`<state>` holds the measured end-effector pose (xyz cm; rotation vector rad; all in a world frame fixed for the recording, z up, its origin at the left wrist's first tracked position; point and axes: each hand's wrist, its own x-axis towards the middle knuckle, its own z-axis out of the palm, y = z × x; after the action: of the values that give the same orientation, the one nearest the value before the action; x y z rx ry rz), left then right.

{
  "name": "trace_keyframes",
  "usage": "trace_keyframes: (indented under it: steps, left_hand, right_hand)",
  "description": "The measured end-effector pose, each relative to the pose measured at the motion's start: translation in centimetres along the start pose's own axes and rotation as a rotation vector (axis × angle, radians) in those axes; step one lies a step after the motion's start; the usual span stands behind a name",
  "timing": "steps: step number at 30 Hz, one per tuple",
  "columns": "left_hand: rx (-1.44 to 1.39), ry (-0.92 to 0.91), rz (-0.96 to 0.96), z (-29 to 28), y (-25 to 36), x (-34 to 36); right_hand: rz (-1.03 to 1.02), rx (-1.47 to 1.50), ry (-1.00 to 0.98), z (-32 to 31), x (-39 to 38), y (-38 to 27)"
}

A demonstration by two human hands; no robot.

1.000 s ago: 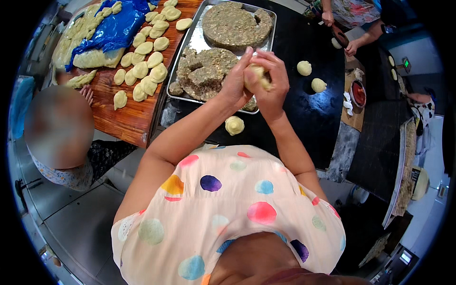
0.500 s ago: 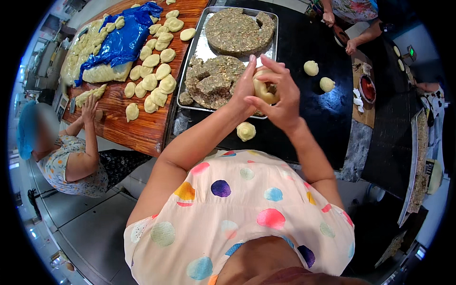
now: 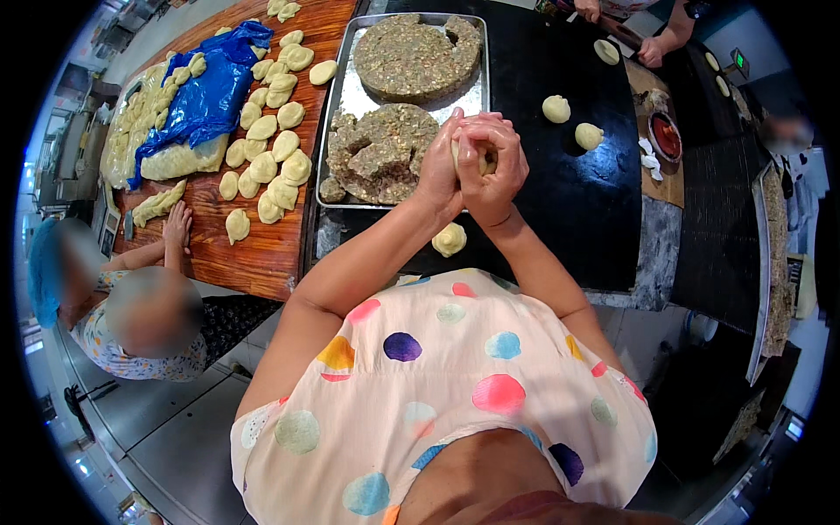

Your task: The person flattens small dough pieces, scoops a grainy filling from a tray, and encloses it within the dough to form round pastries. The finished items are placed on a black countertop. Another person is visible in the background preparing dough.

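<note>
My left hand (image 3: pixel 437 171) and my right hand (image 3: pixel 499 179) are pressed together, fingers wrapped round a pale dough ball (image 3: pixel 486 159) that is mostly hidden. They are over the front right part of a metal tray (image 3: pixel 469 94), which holds a thick round slab of speckled brown-green mixture (image 3: pixel 404 58) and a broken mound (image 3: pixel 377 155) of the same. A dough ball (image 3: pixel 449 241) sits just below my hands on the black worktop (image 3: pixel 560 227). Two others (image 3: pixel 556 108) (image 3: pixel 589 137) lie to the right.
Left, a wooden table (image 3: pixel 227 262) holds flattened dough pieces (image 3: pixel 285 147) and blue plastic (image 3: pixel 210 92). A co-worker (image 3: pixel 149 341) works beside it. At top right, another person's hands (image 3: pixel 651 52) grip a wooden tool. A red-filled bowl (image 3: pixel 665 140) stands on cardboard at the right.
The fingers of my right hand, spread around the dough half a second ago, are now closed over it. The left co-worker's hands have lowered toward the wooden table. The view has shifted slightly.
</note>
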<state>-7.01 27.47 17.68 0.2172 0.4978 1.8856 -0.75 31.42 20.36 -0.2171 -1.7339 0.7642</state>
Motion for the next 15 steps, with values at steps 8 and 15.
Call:
trace_keyframes:
  steps: [8, 15]
  left_hand:
    - [-0.038, 0.023, -0.428, -1.2, 2.0, 0.9]
    - [-0.052, 0.119, -0.018, 0.3, 0.0, -1.3]
  right_hand:
    - [-0.163, 0.102, -0.459, -3.0, 1.8, 1.1]
    - [0.021, -0.037, -0.061, -0.1, -2.7, 1.4]
